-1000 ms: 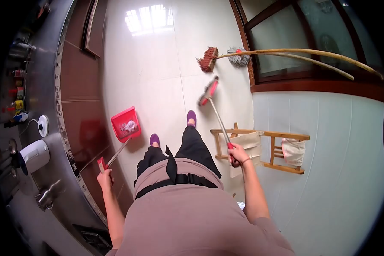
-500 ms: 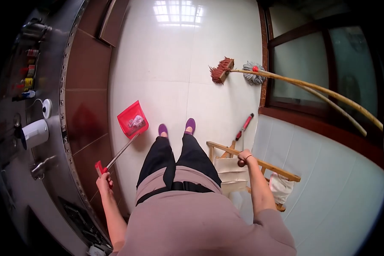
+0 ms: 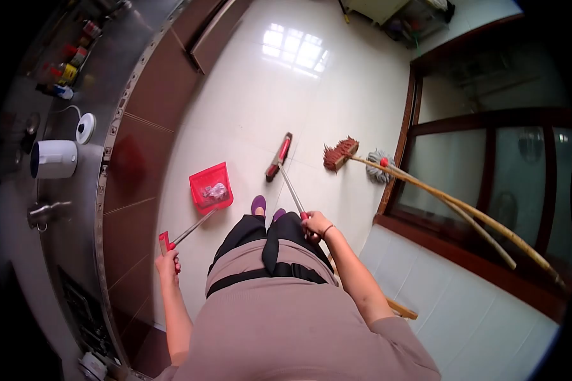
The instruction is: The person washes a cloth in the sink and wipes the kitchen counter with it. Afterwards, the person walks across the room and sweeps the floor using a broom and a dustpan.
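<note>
My left hand (image 3: 169,261) is closed around the handle of a red dustpan (image 3: 199,180), just below its red hanger-like top (image 3: 165,241). The pan rests on the floor to the left of my feet, with crumpled clear plastic (image 3: 217,192) and some small debris inside. My right hand (image 3: 316,226) grips the red upper part of a broom (image 3: 290,187) with a grey metal stick. Its red and dark head (image 3: 279,156) lies on the tiles ahead of my feet, to the right of the dustpan.
A mop with reddish-brown strands (image 3: 339,154) and a grey string mop (image 3: 380,166) stand by the dark-framed glass door (image 3: 454,92). Brown cabinets (image 3: 152,95) and a counter with a white kettle (image 3: 58,159) line the left. Part of a wooden frame (image 3: 401,309) shows behind my right arm.
My right hand has moved left from beside the wooden folding frame, bringing the broom head in front of my feet. My view has turned. The left hand still holds the dustpan.
</note>
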### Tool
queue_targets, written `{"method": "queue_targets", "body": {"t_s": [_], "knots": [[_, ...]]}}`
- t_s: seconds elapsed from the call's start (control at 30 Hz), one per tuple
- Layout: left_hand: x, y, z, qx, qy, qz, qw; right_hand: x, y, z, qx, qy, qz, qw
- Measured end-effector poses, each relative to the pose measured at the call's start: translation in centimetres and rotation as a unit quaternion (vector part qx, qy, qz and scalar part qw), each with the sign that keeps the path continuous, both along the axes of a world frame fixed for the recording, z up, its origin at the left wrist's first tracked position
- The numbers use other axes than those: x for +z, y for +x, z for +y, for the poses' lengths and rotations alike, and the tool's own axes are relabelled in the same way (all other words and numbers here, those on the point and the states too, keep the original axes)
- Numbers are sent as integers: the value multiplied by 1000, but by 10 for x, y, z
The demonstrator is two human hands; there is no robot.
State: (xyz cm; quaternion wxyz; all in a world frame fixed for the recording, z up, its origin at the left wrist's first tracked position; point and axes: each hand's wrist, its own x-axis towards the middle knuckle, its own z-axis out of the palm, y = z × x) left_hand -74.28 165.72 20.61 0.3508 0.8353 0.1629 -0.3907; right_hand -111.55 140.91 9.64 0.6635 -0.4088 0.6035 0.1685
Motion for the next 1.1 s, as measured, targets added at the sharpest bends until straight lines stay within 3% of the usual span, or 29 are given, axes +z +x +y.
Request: {"method": "queue_targets", "body": {"t_s": [0.2, 0.37, 0.47, 0.5, 0.57, 0.63, 0.7, 0.77, 0.9, 0.97, 1.1], "knots": [[4, 1, -18, 46, 1, 0, 999, 12, 39, -98, -61, -4, -27, 998], [-2, -11, -19, 116, -12, -18, 993, 28, 1, -183, -108, -24, -13, 994], [-5, -25, -40, 158, 9, -23, 987, -1, -28, -248, -29, -77, 58, 995], [-6, -30, -49, 164, 10, -23, 986, -5, -32, -274, 59, -118, 103, 986], [-8, -45, -69, 197, 33, -27, 980, 6, -23, -325, 204, -207, 174, 941], [-11, -55, -79, 217, 34, -34, 975, -38, -30, -374, 249, -206, 208, 923], [-10, -64, -96, 233, 43, -41, 971, -63, -22, -413, 368, -207, 260, 869], [-7, -80, -117, 266, 57, -57, 961, -90, -12, -450, 431, -176, 251, 849], [-10, -97, -121, 315, 68, -62, 945, -75, 54, -470, 470, -147, 253, 833], [-7, -97, -116, 328, 65, -69, 940, -93, 82, -462, 546, -175, 223, 789], [-1, -126, -121, 364, 72, -60, 926, -47, 132, -426, 602, -147, 174, 765]]}}
